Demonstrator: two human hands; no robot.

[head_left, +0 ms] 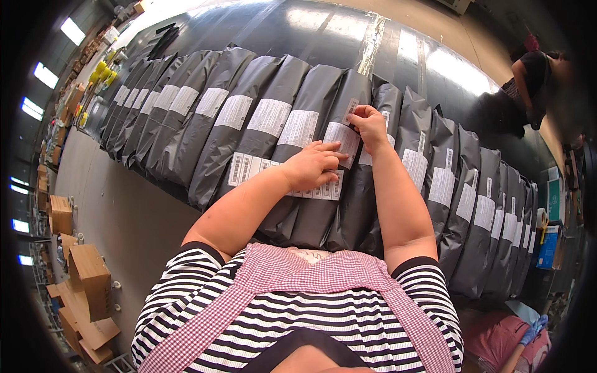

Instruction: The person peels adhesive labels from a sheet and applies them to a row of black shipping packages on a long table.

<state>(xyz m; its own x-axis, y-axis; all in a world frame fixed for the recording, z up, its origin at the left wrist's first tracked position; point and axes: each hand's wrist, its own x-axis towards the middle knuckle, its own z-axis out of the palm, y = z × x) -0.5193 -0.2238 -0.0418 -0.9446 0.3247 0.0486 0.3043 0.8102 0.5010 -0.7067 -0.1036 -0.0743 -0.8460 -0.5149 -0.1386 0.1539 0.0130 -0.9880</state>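
Note:
A long row of dark grey plastic mailing bags lies side by side across the table, each with a white printed label. My right hand pinches the edge of a small barcode sticker on one bag, just above its white label. Fingers apart, my left hand rests over a strip of barcode stickers that spans several bags; its middle is hidden under the hand and wrist. Bags to the right carry small barcode stickers above their labels; those to the left show only the white labels.
The dark, shiny tabletop stretches beyond the bags. Cardboard boxes stand on the left. One person is at the far right, another at the near right. A blue box sits past the row's right end.

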